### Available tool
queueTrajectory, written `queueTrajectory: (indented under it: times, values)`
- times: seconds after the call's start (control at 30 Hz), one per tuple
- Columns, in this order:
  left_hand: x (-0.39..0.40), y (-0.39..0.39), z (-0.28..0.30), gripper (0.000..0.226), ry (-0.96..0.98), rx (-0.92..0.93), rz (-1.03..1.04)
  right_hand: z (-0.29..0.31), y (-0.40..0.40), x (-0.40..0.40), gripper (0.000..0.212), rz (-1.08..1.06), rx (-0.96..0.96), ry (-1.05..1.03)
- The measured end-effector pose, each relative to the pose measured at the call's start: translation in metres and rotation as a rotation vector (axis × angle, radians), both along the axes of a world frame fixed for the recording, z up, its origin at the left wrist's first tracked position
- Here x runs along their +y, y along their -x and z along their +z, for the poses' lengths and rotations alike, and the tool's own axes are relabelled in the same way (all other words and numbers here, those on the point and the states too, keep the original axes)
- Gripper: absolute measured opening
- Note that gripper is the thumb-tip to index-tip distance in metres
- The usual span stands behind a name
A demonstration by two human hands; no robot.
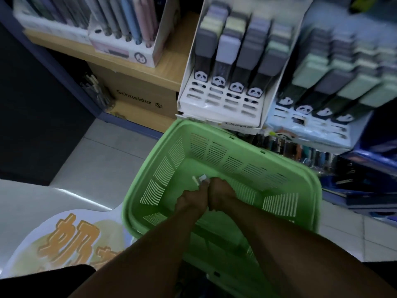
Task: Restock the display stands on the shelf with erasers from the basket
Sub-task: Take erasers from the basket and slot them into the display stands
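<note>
Reaching down from the head view, both hands meet low inside the green basket (217,134), near the middle of its floor. The left hand (189,200) and the right hand (221,195) press close together, fingers curled round a small pale eraser (200,179) whose end pokes out just past the fingertips; which hand carries the weight I cannot tell, since the knuckles hide the grip. No other eraser shows on the bare floor of the basket, so this looks like one of the last.

Above the far rim of the basket, at the front edge of the shelf, stands the white display stand (219,104), its four columns loaded with grey, lilac and pale green erasers in panda-printed sleeves, empty slots showing in its lower grid. A second, pale blue display stand (311,125) sits just beside it to the right, blurred.

Risks, as I judge them: the eraser is small and pinched at its end, so it may slip back through the fingers on the lift; the basket's far rim sits right under the white stand's overhang, so a raised hand could knock the stand forward; a careless push into a column could tip the neighbours.

Readable writing: "Schneider" on the cardboard box (139,100) under the wooden shelf board. Orange characters on the white floor sign (71,237) are cut off and unclear.
</note>
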State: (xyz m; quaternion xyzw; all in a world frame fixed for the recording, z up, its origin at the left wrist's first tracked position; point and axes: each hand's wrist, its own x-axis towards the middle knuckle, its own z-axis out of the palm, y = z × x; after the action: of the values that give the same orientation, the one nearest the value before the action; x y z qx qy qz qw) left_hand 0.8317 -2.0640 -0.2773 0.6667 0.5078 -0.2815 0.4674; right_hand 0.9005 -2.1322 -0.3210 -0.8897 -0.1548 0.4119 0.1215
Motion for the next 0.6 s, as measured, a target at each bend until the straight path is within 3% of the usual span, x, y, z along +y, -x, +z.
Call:
queueTrajectory:
  times: [0.1,0.2,0.3,0.43,0.6]
  values:
    - [-0.005,0.0,0.025,0.078,0.214,-0.143,0.216,0.049,-0.002,-0.003,0.008,0.034,0.052,-0.137]
    - [-0.003,0.004,0.061,0.054,0.34,-0.325,0.376,0.101,0.009,-0.004,0.018,-0.026,0.002,-0.282]
    - [0.002,0.009,0.106,0.049,0.536,-0.498,0.469,0.154,0.022,-0.001,0.019,-0.004,-0.07,-0.365]
    - [-0.004,0.012,0.174,0.055,0.648,-0.64,0.423,0.226,0.03,-0.014,0.056,0.062,-0.141,-0.405]
    - [-0.02,0.019,0.262,0.045,0.738,-0.764,0.361,0.311,0.033,-0.042,0.052,0.111,-0.295,-0.521]
